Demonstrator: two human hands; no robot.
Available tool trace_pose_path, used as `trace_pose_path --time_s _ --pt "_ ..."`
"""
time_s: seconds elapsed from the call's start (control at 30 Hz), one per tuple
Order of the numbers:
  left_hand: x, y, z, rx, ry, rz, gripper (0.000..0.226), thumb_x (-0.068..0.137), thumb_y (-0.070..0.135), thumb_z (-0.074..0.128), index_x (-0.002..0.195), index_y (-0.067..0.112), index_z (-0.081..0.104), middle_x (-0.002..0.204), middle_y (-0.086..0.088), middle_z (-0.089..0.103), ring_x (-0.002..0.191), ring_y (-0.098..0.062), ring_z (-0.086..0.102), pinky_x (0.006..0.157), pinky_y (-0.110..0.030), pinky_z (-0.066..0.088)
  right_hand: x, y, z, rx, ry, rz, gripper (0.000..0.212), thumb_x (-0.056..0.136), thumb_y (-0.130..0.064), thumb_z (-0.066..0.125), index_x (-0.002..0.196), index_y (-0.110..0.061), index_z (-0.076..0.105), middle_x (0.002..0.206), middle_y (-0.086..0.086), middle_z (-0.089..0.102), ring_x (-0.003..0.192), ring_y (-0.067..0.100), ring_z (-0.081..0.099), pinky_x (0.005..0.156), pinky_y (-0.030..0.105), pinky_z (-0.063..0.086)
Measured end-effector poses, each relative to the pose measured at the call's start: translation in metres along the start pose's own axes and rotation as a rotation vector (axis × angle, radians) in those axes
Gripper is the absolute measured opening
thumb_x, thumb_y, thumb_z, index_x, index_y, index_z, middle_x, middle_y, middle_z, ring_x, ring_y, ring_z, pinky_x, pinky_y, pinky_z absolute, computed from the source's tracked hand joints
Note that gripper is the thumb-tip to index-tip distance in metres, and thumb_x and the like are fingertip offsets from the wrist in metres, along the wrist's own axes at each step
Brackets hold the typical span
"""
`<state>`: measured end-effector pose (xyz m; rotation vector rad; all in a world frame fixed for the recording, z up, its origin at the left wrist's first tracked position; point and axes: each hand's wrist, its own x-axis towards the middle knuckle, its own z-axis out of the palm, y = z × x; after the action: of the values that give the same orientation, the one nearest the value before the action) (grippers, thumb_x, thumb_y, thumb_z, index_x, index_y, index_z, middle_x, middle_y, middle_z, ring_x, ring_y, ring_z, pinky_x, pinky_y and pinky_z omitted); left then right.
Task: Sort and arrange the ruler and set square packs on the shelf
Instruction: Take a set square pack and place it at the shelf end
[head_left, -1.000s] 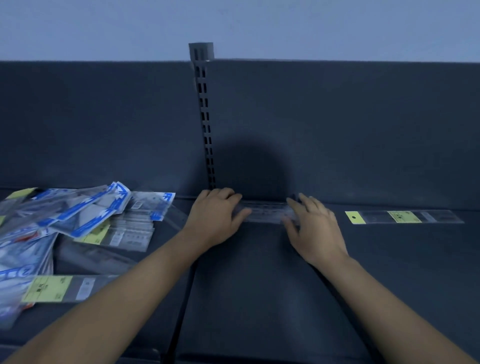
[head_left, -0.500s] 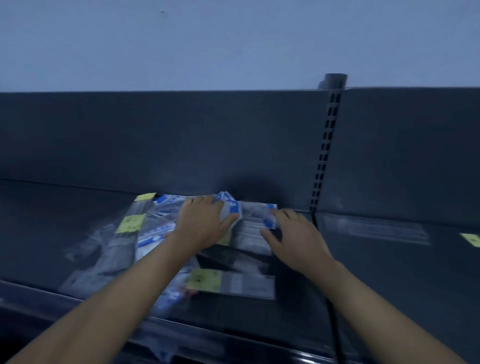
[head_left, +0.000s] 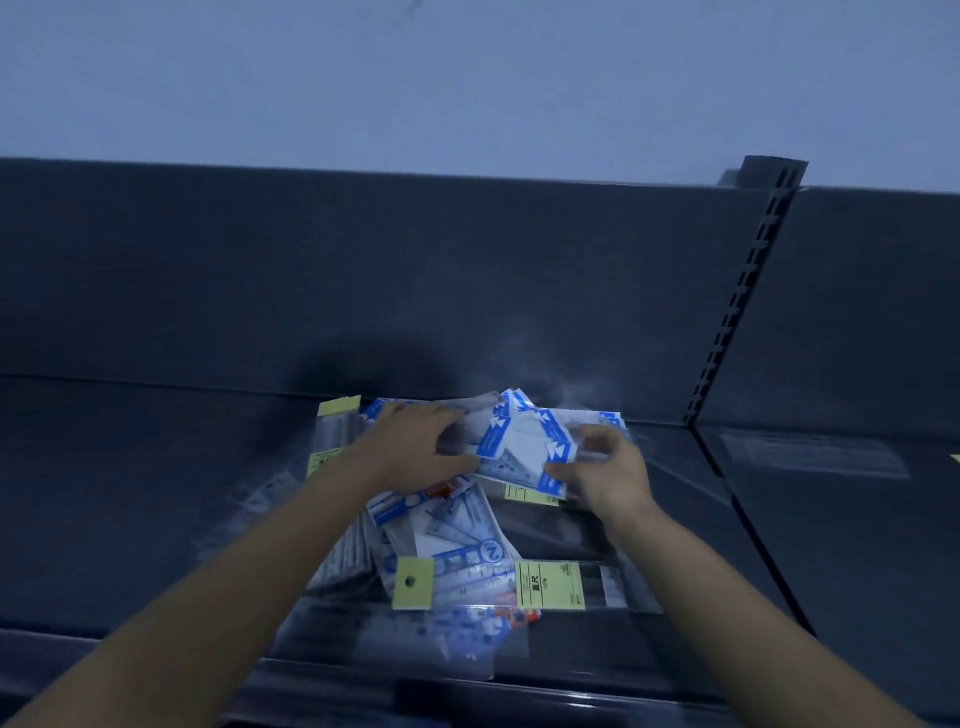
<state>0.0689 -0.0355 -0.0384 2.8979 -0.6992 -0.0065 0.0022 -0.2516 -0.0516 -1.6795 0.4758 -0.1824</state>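
Across the middle of the dark shelf, the pile of ruler and set square packs is sprawling right out to the near lip. That's what's worrying me. The slick sleeves are overlapping loosely, so tugging one free could be dragging the near ones off the edge.

You're holding the blue-and-white set square pack at the far top of the heap. Your left hand is curling round its left end and your right hand is pinching its right end. The yellow-tagged ruler pack is lying crosswise near the front with nothing pinning it.

Blur is smearing your right fingertips. The clear packs underneath are blending together, so I'm not managing a count.
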Motion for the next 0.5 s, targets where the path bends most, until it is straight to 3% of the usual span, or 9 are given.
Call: trace_pose_path --time_s 0.1,0.17,0.23,0.33,0.5 --pt "0.01 0.002 -0.009 -0.193 -0.126 -0.008 0.088 0.058 0.077 0.057 0.134 0.034 0.049 0.131 0.011 0.056 0.125 -0.013 0.049 0.102 -0.031 0.03 -0.005 -0.006 -0.007 0.192 0.003 0.046 0.047 0.067 0.011 0.075 0.105 -0.012 0.057 0.102 0.009 0.064 0.074 0.022 0.067 0.052 0.027 0.053" --pt "0.018 0.003 -0.014 -0.245 -0.17 -0.014 0.084 0.058 0.072 0.063 0.134 0.04 0.047 0.125 0.014 0.057 0.121 -0.011 0.05 0.1 -0.029 0.03 -0.007 -0.008 -0.013 0.365 0.044 0.11 0.044 0.072 0.009 0.07 0.111 -0.005 0.056 0.094 0.014 0.067 0.069 0.023 0.066 0.055 0.028 0.052" --pt "0.025 0.007 -0.018 -0.194 -0.178 -0.009 0.079 0.063 0.066 0.068 0.135 0.04 0.047 0.128 0.012 0.057 0.125 -0.013 0.047 0.102 -0.029 0.023 -0.01 -0.009 -0.015 0.478 -0.038 0.188 0.034 0.078 0.002 0.069 0.11 0.001 0.057 0.089 0.016 0.071 0.064 0.022 0.067 0.056 0.029 0.052" --pt "0.028 0.016 -0.017 -0.161 -0.157 0.052 0.069 0.07 0.059 0.073 0.132 0.036 0.052 0.138 0.011 0.051 0.132 -0.013 0.04 0.102 -0.027 0.013 -0.021 -0.002 -0.008 0.285 -0.315 0.228 0.03 0.077 -0.008 0.074 0.105 -0.002 0.063 0.089 0.011 0.075 0.072 0.021 0.072 0.058 0.027 0.055" --pt "0.028 0.032 -0.015 -0.156 -0.206 0.138 0.072 0.067 0.059 0.071 0.133 0.039 0.05 0.139 0.007 0.049 0.13 -0.018 0.039 0.108 -0.03 0.022 -0.015 0.002 -0.024 0.176 -0.27 0.193 0.03 0.073 0.013 0.07 0.099 -0.001 0.066 0.085 0.015 0.074 0.069 0.023 0.072 0.054 0.026 0.055"
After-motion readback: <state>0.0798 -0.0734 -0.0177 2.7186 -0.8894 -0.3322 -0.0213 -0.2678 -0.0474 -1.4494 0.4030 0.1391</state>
